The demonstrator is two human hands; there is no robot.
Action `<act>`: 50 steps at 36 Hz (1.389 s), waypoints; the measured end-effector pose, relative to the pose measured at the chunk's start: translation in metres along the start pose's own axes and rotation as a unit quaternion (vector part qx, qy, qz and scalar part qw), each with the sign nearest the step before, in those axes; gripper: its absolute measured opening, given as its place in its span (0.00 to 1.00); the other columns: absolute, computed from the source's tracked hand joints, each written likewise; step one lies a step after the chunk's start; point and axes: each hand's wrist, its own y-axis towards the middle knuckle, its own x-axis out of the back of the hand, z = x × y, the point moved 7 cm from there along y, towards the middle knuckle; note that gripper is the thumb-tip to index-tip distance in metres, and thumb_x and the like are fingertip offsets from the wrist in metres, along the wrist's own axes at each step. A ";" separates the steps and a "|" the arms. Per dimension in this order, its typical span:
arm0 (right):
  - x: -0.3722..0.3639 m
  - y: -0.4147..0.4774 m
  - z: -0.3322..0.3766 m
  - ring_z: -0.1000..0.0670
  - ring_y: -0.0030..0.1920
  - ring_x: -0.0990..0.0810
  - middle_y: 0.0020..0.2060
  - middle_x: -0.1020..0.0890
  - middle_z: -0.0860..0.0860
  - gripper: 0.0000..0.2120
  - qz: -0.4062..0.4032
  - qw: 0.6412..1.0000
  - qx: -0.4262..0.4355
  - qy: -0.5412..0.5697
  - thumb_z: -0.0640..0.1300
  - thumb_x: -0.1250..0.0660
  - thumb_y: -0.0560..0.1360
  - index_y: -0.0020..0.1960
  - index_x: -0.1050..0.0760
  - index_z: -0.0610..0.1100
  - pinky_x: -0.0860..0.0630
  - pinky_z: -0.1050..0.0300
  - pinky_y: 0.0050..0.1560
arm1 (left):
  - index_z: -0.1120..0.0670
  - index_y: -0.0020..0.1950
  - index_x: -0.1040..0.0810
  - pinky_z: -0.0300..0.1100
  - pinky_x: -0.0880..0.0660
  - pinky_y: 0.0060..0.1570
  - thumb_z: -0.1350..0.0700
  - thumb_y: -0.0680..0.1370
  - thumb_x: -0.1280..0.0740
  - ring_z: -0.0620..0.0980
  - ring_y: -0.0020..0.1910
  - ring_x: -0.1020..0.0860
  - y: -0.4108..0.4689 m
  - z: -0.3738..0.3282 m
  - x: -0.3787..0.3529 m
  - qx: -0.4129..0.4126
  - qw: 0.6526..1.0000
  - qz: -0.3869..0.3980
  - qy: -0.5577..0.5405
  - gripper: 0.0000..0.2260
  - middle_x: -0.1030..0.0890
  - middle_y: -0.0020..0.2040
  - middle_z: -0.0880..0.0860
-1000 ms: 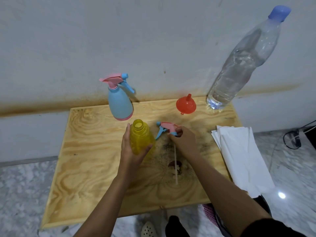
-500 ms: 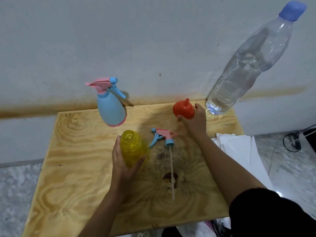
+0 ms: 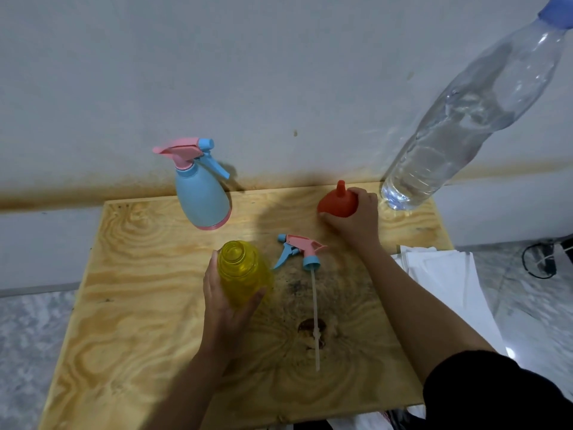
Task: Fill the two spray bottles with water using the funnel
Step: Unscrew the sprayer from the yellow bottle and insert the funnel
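table [image 3: 148, 305]: bare grainy plywood, stained
yellow spray bottle [image 3: 245, 274]: translucent plastic, smooth
blue spray bottle [image 3: 203, 200]: opaque plastic, satin
funnel [image 3: 336, 204]: matt plastic
water bottle [image 3: 465, 128]: clear glossy plastic
paper sheets [image 3: 449, 290]: matt

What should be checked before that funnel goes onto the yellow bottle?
1. Open neck on the yellow spray bottle, spray head lying off on the table: ok.
2. Upright hold by the left hand on that bottle: ok.
3. Grip of the right hand on the orange funnel: ok.
4. Funnel spout pointing down: not ok, it points up.
5. Cap off the water bottle: not ok, blue cap on.
6. Funnel inside clean: cannot tell.
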 end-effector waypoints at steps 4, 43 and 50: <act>0.003 -0.018 0.012 0.52 0.55 0.33 0.60 0.34 0.45 0.35 0.018 1.000 0.012 0.022 0.44 0.21 0.62 0.64 0.33 0.44 0.34 0.69 0.47 | 0.21 0.66 0.56 0.60 0.38 0.70 0.25 0.63 0.36 0.53 0.74 0.40 -0.002 -0.003 0.001 0.009 1.000 0.000 0.000 0.38 0.41 0.75 0.53; 0.016 -0.152 0.196 0.48 0.56 0.36 0.55 0.33 0.47 0.28 0.233 0.921 0.269 -0.157 0.42 0.25 0.63 0.58 0.34 0.45 0.32 0.57 0.49 | 0.44 0.76 0.48 0.53 0.32 0.66 0.44 0.71 0.30 0.49 0.69 0.34 -0.009 -0.034 0.012 -0.021 0.997 0.068 -0.010 0.39 0.35 0.71 0.49; 0.007 -0.153 0.218 0.49 0.54 0.40 0.52 0.36 0.49 0.25 0.260 0.880 0.310 -0.247 0.44 0.28 0.64 0.56 0.35 0.45 0.29 0.51 0.49 | 0.43 0.76 0.48 0.43 0.35 0.65 0.46 0.72 0.30 0.43 0.69 0.37 -0.011 -0.034 0.011 -0.019 0.997 0.071 -0.020 0.38 0.37 0.70 0.43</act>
